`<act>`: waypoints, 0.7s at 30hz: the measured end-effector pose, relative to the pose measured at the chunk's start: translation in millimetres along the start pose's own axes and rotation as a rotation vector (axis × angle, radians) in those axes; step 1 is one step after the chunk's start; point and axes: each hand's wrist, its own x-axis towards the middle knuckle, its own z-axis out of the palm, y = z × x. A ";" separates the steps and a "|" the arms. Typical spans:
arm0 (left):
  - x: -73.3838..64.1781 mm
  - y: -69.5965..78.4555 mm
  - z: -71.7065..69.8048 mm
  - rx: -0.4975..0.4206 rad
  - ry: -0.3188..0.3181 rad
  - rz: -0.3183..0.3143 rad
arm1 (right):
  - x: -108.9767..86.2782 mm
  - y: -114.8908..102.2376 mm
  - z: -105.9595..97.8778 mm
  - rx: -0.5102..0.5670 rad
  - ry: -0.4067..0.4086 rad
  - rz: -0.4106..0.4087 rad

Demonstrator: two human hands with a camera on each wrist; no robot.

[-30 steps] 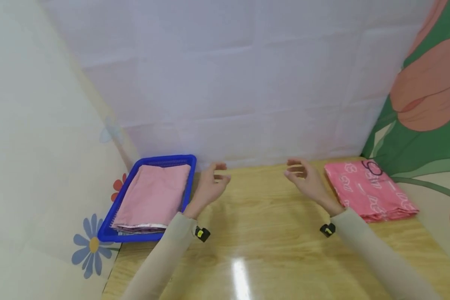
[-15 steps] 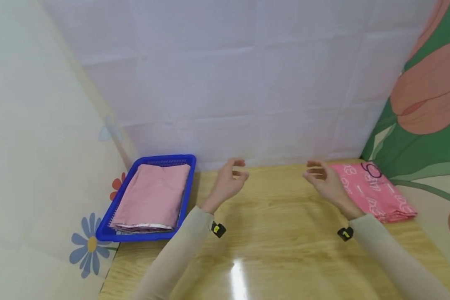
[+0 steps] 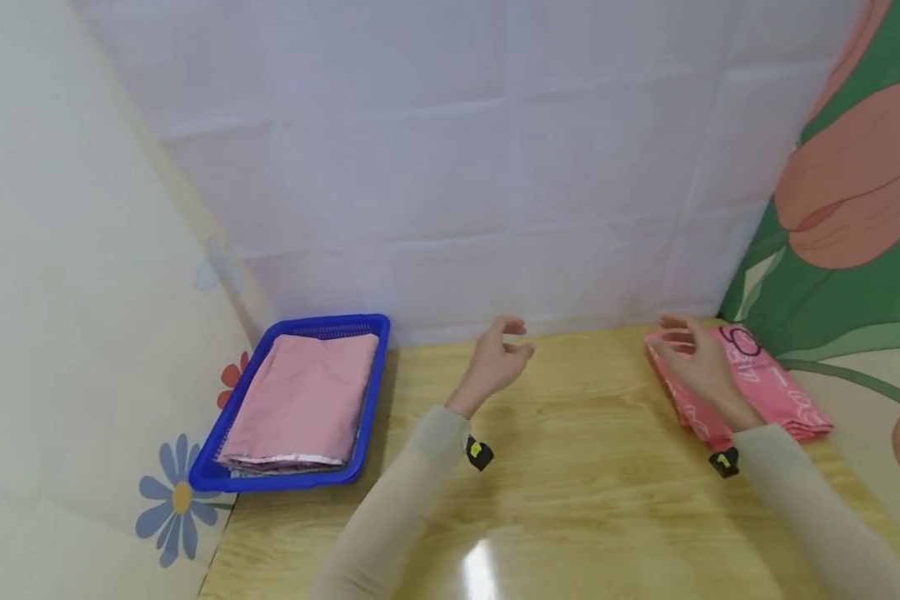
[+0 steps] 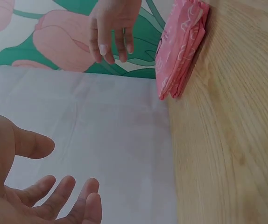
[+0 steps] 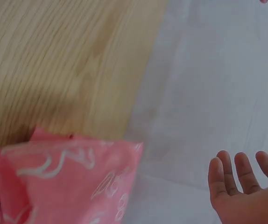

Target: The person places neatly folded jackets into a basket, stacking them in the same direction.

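My right hand (image 3: 696,364) hovers over the left part of a folded pink cloth (image 3: 772,387) with white print, fingers loosely bent and nothing in them. The right wrist view shows that pink cloth (image 5: 73,182) below and beside the hand (image 5: 250,186), apart from it. Above the middle of the table, my left hand (image 3: 495,358) is held with relaxed fingers and a bare palm. In the left wrist view the left hand's fingers (image 4: 61,196) are spread, and the pink cloth (image 4: 180,46) lies farther off on the wood.
At the left of the wooden table (image 3: 555,500) stands a blue basket (image 3: 378,375) with folded light-pink cloth (image 3: 303,400) in it. A white sheet (image 3: 435,167) hangs behind the table. Flower-printed panels (image 3: 855,167) flank the sides.
Both hands have moved to the right through the air. The right hand has come over the folded pink cloth, and the left hand is farther from the basket. The cloths have not moved.
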 end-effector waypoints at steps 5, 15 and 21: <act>9.0 -2.8 21.7 -0.027 -0.006 -0.009 | 2.4 23.4 -12.8 -0.018 0.041 -0.012; 11.0 -16.7 61.7 -0.097 0.014 -0.065 | 1.2 68.3 -33.4 -0.093 0.053 0.055; 12.9 -20.2 91.9 -0.100 0.007 -0.068 | 4.5 89.8 -44.4 -0.215 0.069 0.088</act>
